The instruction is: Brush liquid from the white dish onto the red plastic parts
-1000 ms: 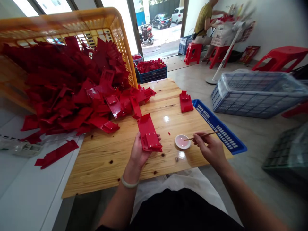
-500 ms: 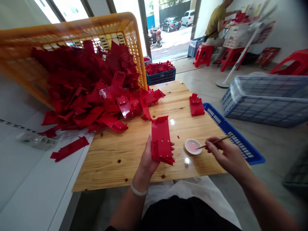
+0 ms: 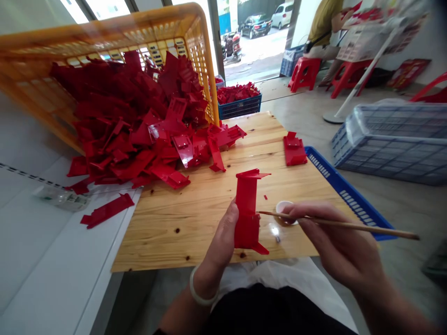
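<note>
My left hand (image 3: 222, 235) is closed on a red plastic part (image 3: 247, 204), a long panel with flanged ends, tilted on edge above the table. In my right hand (image 3: 344, 246) is a thin brush (image 3: 324, 222), gripped like a pen. Its tip touches or nearly touches the right edge of the part, about halfway along. Just under my right fingers sits a small white dish (image 3: 283, 205), partly hidden by them. A tiny red scrap (image 3: 265, 197) lies beyond the dish.
A tipped yellow crate (image 3: 213, 70) spills many red parts (image 3: 139, 121) onto the wooden table (image 3: 157, 242). One red part (image 3: 295, 150) lies near a blue basket (image 3: 349, 200) at the right. A person (image 3: 323, 28) sits at the back.
My right hand has brought the brush from the dish leftwards to the red part. My left hand has turned the part onto its edge. The view has shifted slightly.
</note>
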Motion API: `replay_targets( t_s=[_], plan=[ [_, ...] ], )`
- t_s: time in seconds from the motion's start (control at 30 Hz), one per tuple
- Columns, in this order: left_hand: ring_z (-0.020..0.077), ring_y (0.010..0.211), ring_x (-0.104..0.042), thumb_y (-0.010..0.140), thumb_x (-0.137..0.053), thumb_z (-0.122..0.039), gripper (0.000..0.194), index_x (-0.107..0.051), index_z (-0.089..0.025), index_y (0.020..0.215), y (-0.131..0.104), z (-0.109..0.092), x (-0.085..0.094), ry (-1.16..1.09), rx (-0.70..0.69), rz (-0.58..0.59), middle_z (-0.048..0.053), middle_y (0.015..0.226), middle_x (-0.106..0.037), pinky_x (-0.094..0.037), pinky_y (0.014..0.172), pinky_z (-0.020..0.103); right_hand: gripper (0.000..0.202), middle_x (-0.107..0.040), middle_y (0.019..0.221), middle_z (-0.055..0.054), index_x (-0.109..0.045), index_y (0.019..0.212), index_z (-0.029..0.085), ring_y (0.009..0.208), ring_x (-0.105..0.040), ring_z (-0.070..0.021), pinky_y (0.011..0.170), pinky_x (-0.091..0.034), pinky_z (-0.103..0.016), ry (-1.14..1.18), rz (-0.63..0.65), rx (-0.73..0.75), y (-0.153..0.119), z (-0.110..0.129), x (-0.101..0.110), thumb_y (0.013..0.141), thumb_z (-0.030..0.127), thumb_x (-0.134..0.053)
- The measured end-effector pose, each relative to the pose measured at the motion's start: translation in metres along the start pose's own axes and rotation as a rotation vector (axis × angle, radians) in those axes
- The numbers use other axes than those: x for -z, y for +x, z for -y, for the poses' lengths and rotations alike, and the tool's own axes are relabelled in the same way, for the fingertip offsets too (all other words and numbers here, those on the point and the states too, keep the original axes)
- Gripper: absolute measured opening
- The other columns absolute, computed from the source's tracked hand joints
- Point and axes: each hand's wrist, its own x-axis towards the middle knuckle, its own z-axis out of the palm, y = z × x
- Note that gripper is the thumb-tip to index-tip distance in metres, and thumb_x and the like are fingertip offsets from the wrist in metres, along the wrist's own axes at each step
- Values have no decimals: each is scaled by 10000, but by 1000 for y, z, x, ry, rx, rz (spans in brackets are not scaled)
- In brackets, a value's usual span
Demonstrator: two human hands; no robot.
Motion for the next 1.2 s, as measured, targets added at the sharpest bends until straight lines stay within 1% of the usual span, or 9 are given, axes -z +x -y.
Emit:
replay_targets(
  t_s=[0.1, 0.2, 0.43, 0.53, 0.63, 0.8, 0.93, 1.03, 1.2],
  plan=[
    [308, 1141, -735, 920, -661, -790, 653, -807, -203, 1168, -2, -7, -2, 67, -86, -11, 100, 1104, -819, -574, 1020, 374, 329, -755, 1236, -95, -677, 1316, 271, 1169, -745, -239, 953, -640, -321, 6, 89, 62, 2, -1, 0, 1057, 94, -580],
    [314, 1292, -670, 957, -661, -730, 561, -810, -221, 1139, -3, -12, -4, 82, -147, -2, 90, 1168, -801, -500, 1152, 373, 348, -759, 1221, -102, -658, 1329, 266, 1142, -755, -249, 919, -648, -325, -28, 147, 130, 7, 1, 0, 1040, 86, -586],
    [327, 1312, -656, 991, -635, -689, 503, -813, -226, 1072, -3, -13, -4, 98, -144, 2, 91, 1069, -795, -469, 1201, 405, 298, -795, 1078, -73, -692, 1240, 258, 1036, -790, -250, 884, -655, -320, -73, 166, 197, 19, 8, -4, 1006, 91, -615],
    [326, 1303, -659, 963, -660, -718, 529, -820, -224, 1065, -3, -12, -3, 86, -147, 16, 95, 1074, -800, -483, 1179, 387, 300, -789, 1116, -83, -676, 1264, 256, 1034, -784, -245, 888, -647, -328, -88, 178, 200, 17, 4, -4, 1020, 97, -605],
    [321, 1250, -691, 939, -672, -750, 607, -809, -206, 1171, -2, -10, 0, 75, -125, 27, 102, 1172, -805, -532, 1100, 374, 279, -782, 1123, -84, -678, 1260, 251, 1019, -779, -235, 857, -641, -312, -86, 148, 163, 14, -2, -5, 1034, 106, -603],
    [295, 970, -785, 907, -669, -804, 732, -783, -140, 1193, 3, -1, 5, -78, 8, 32, 143, 1070, -834, -610, 871, 360, 139, -786, 1022, -59, -735, 1148, 255, 875, -779, -206, 782, -649, -296, 5, -43, -31, 13, -8, -11, 1071, 204, -631],
    [321, 874, -804, 827, -690, -871, 823, -783, -107, 1119, 9, 0, 8, -198, 134, 140, 181, 990, -837, -625, 765, 361, 104, -780, 926, -31, -733, 1083, 260, 741, -756, -170, 697, -652, -281, 227, -170, -209, 15, -9, -20, 1095, 315, -646],
    [334, 904, -808, 862, -642, -866, 837, -782, -87, 1135, 12, -2, 10, -239, 179, 232, 213, 1031, -832, -625, 781, 366, 119, -776, 873, -14, -725, 1063, 254, 711, -750, -159, 683, -650, -271, 339, -199, -240, 17, -8, -25, 1077, 367, -690],
    [290, 898, -806, 946, -594, -791, 769, -802, -69, 1110, 13, -3, 14, -323, 207, 277, 212, 1042, -832, -626, 773, 321, 193, -760, 822, -20, -716, 1025, 232, 696, -737, -165, 662, -647, -279, 371, -183, -287, 18, -7, -27, 1059, 422, -716]
  ],
)
